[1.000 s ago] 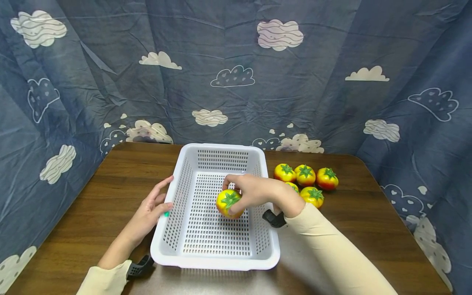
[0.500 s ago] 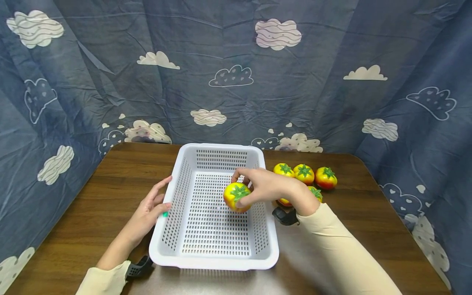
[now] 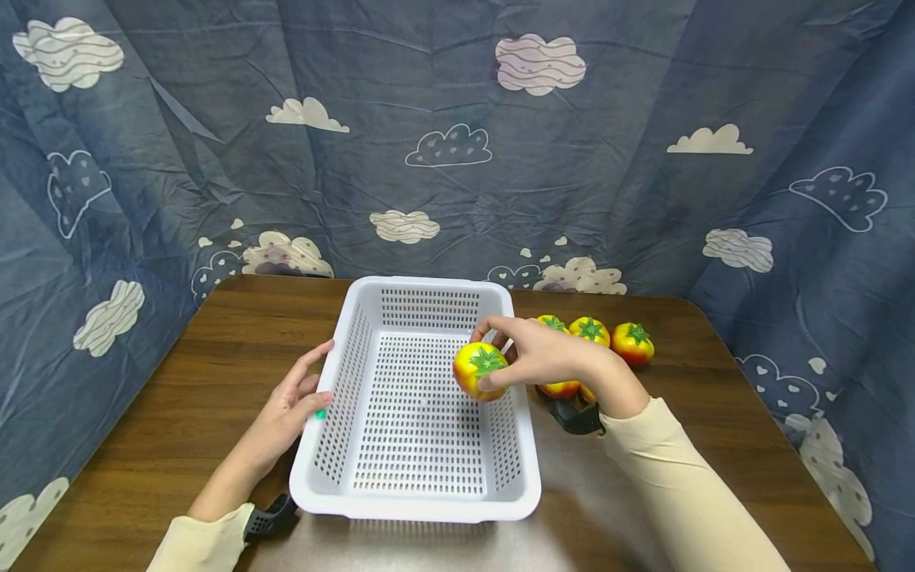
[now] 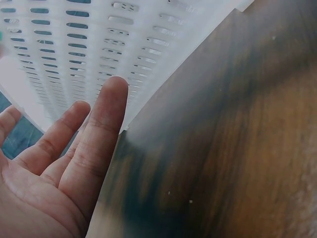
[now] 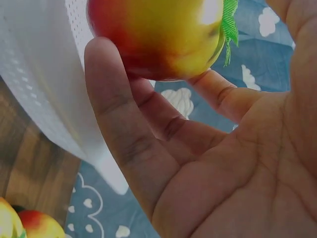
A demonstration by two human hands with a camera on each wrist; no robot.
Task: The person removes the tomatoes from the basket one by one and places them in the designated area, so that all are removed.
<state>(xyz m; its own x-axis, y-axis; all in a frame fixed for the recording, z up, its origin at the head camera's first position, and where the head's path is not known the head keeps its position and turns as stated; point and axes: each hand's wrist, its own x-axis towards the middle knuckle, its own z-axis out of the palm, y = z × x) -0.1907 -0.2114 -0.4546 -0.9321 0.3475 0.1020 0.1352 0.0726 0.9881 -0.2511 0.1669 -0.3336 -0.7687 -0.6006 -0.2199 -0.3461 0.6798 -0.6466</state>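
My right hand (image 3: 546, 353) holds a yellow-and-red artificial tomato (image 3: 477, 370) with a green star-shaped leaf top, thumb on the near side and fingers round the back. In the right wrist view the tomato (image 5: 163, 37) sits against the fingertips, away from the palm. It hangs over the right side of a white perforated plastic basket (image 3: 415, 508). At the basket's left rim, my left hand (image 3: 286, 409) has its thumb touching the edge and its fingers extended. The left wrist view shows those fingers (image 4: 96, 134) fairly straight beside the basket's slotted outer wall (image 4: 74, 44).
Several more tomatoes (image 3: 632, 344) lie grouped on the brown wooden table (image 3: 686, 381) to the right of the basket, some partly hidden by my right forearm. A blue cloud-patterned curtain (image 3: 457, 222) hangs behind the table.
My right hand has carried the tomato up and to the right, from over the basket's middle to near its right wall. The left hand stays at the left rim.
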